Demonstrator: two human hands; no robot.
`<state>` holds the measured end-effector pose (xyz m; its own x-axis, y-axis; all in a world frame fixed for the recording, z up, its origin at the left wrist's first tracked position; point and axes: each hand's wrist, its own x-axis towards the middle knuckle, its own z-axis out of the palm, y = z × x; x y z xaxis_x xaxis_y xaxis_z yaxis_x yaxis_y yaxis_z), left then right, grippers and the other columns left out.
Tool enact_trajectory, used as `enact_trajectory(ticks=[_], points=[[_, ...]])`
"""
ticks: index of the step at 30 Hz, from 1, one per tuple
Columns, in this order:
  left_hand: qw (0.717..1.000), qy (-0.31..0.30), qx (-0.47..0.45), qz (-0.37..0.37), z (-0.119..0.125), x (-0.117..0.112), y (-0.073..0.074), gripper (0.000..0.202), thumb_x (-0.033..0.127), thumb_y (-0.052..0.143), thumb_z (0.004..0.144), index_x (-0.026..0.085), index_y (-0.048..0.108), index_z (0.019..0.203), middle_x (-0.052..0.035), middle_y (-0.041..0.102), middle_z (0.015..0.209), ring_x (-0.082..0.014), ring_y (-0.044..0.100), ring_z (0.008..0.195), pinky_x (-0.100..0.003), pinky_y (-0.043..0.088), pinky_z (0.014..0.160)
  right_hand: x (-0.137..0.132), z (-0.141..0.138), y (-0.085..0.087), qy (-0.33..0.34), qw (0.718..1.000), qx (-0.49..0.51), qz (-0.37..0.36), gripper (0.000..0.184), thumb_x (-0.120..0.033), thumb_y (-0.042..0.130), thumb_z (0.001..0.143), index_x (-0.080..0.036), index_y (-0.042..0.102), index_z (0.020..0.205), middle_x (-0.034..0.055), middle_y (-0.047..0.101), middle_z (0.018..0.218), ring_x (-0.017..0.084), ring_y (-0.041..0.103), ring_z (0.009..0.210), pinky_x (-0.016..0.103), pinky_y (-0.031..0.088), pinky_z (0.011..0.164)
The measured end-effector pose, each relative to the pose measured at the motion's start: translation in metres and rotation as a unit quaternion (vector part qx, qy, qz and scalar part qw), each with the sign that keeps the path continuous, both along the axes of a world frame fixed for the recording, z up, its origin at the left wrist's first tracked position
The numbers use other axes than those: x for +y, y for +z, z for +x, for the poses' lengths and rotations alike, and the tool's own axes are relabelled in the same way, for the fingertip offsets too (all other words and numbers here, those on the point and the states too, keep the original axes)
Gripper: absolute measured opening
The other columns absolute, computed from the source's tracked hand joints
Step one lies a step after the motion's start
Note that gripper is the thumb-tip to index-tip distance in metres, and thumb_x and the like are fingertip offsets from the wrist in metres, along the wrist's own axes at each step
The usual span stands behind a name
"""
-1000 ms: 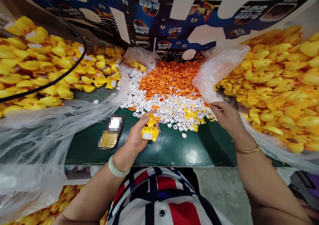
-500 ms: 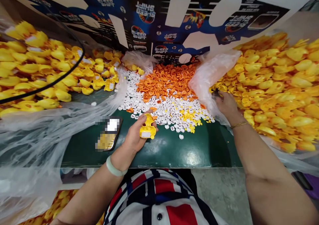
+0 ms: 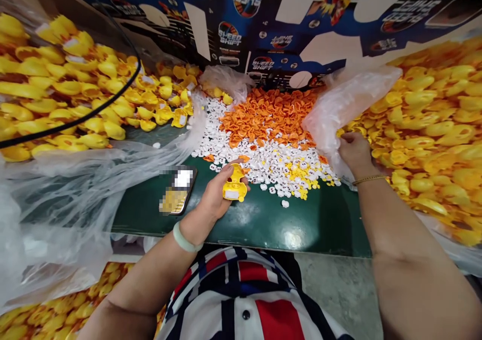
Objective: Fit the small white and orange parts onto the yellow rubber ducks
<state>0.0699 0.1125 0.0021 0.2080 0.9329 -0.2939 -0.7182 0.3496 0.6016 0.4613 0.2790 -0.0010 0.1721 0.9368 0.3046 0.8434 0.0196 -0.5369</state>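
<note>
Holding yellow plastic duck (image 3: 235, 185) — left hand (image 3: 215, 195) curled around it | right hand (image 3: 354, 151) bent against plastic bag (image 3: 348, 106), fingertips hidden — pinching anything? cannot tell

The right hand (image 3: 354, 151) has moved away from the white pieces, to the heap of yellow rubber ducks (image 3: 425, 139).

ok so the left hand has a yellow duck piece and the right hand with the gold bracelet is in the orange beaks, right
No: in the head view the right hand is at the yellow ducks beside the plastic bag, not the orange beaks.
</note>
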Motion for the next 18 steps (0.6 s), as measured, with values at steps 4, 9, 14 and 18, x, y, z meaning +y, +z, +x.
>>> enact_trajectory(ticks=[4, 9, 14, 18], points=[[1.000, 0.025, -0.009, 0.000, 0.000, 0.000, -0.001, 0.041, 0.037, 0.063, 0.085, 0.017, 0.060, 0.120, -0.0051, 0.065, 0.075, -0.0183, 0.064, 0.066, -0.028, 0.053, 0.060, -0.027, 0.003, 0.018, -0.098, 0.994, 0.024, 0.047, 0.031, -0.041, 0.053, 0.088, -0.019, 0.067, 0.104, 0.0148, 0.070, 0.101, 0.033, 0.064, 0.096, 0.049, 0.049, 0.082], [1.000, 0.028, -0.012, 0.005, -0.001, -0.002, -0.001, 0.043, 0.039, 0.063, 0.085, 0.017, 0.061, 0.122, -0.0055, 0.065, 0.076, -0.0183, 0.065, 0.066, -0.027, 0.053, 0.059, -0.107, -0.035, 0.046, 0.005, 0.947, 0.302, 0.108, 0.014, -0.040, 0.061, 0.088, -0.033, 0.065, 0.100, 0.0053, 0.069, 0.101, 0.028, 0.066, 0.081, 0.050, 0.054, 0.072], [0.998, 0.066, -0.019, -0.001, 0.001, -0.002, -0.001, 0.042, 0.034, 0.067, 0.082, 0.018, 0.062, 0.121, -0.0043, 0.065, 0.083, -0.0160, 0.064, 0.070, -0.029, 0.055, 0.066, -0.194, -0.109, 0.029, 0.150, 0.872, 0.440, -0.152, 0.018, -0.041, 0.069, 0.085, -0.028, 0.067, 0.096, 0.0035, 0.071, 0.086, 0.018, 0.062, 0.058, 0.039, 0.056, 0.052], [0.998, 0.062, -0.024, 0.008, 0.001, -0.003, -0.001, 0.038, 0.032, 0.067, 0.082, 0.019, 0.064, 0.118, -0.0036, 0.063, 0.083, -0.0156, 0.063, 0.072, -0.029, 0.055, 0.068, -0.217, -0.152, 0.004, 0.181, 0.809, 0.483, -0.281, 0.028, -0.049, 0.068, 0.085, -0.024, 0.069, 0.097, 0.0017, 0.069, 0.077, 0.015, 0.061, 0.055, 0.034, 0.056, 0.054]])
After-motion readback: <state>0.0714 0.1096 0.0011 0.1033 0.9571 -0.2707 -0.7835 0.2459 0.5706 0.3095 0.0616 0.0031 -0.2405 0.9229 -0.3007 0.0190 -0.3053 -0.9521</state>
